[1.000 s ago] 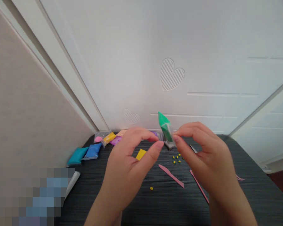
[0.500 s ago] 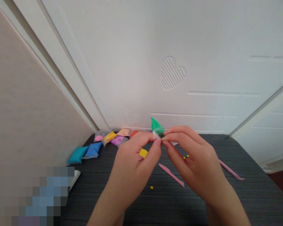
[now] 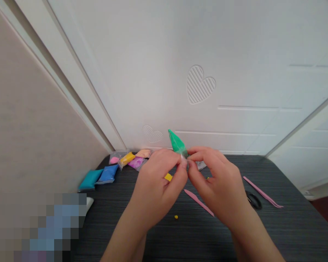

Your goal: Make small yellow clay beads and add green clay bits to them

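Both hands meet over the middle of the dark table and pinch the clear end of a green clay packet (image 3: 177, 142). Its green, pointed part sticks up above the fingers. My left hand (image 3: 160, 189) grips the clear plastic between thumb and forefinger. My right hand (image 3: 215, 182) pinches the same edge just beside it, fingertips nearly touching. Below them a pink modelling knife (image 3: 198, 202) lies aslant, its lower end close to my right wrist. A tiny yellow clay bit (image 3: 176, 217) lies in front of the knife. Behind my left hand a yellow piece (image 3: 168, 177) shows in part.
Teal (image 3: 90, 179) and blue packets (image 3: 108, 174) lie at the table's left edge. Several more packets, among them a yellow one (image 3: 127, 158), line the back by the white panel (image 3: 164, 72). Pink tweezers (image 3: 262, 191) and black-handled scissors (image 3: 254, 200) lie at right.
The green packet has swung up and left, standing more upright. My right hand has shifted slightly left, uncovering the scissors handle and more of the tweezers.
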`<state>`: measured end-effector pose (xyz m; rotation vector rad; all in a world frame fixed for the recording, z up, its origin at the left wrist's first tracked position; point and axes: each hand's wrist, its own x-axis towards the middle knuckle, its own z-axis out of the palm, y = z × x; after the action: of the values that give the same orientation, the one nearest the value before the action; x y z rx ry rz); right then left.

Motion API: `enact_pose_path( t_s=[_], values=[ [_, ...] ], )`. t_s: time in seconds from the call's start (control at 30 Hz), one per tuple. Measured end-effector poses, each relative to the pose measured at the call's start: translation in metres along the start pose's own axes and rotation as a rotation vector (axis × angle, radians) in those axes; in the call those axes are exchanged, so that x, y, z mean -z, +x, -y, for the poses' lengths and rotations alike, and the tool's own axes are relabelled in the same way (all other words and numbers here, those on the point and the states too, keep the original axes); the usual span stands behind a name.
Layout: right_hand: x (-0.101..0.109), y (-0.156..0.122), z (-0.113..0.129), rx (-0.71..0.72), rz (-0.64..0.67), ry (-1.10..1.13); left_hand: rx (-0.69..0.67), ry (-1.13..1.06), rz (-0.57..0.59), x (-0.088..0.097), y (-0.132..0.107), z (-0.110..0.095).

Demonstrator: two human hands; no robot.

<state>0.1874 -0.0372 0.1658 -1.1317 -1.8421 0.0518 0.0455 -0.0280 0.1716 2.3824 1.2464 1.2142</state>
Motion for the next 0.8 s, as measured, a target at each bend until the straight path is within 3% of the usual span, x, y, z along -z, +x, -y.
enact_pose_path(
  t_s=[0.17,0.33,0.43,0.6,0.8],
  values=[
    [-0.007,0.0,-0.001,-0.029,-0.006,-0.017,-0.053,0.053,0.023,0.004,0.0,0.005],
    [-0.002,0.0,-0.006,-0.129,-0.094,-0.15,-0.175,0.002,0.121,0.002,0.002,0.004],
    [0.003,0.0,-0.006,-0.144,-0.095,-0.125,-0.164,-0.022,0.05,0.0,0.002,0.002],
    [0.007,0.0,-0.004,-0.279,0.019,0.027,-0.093,-0.084,0.039,0.003,-0.001,0.003],
    [0.012,-0.002,-0.002,-0.346,0.046,0.225,-0.155,0.144,-0.062,-0.002,0.001,0.006]
  ],
)
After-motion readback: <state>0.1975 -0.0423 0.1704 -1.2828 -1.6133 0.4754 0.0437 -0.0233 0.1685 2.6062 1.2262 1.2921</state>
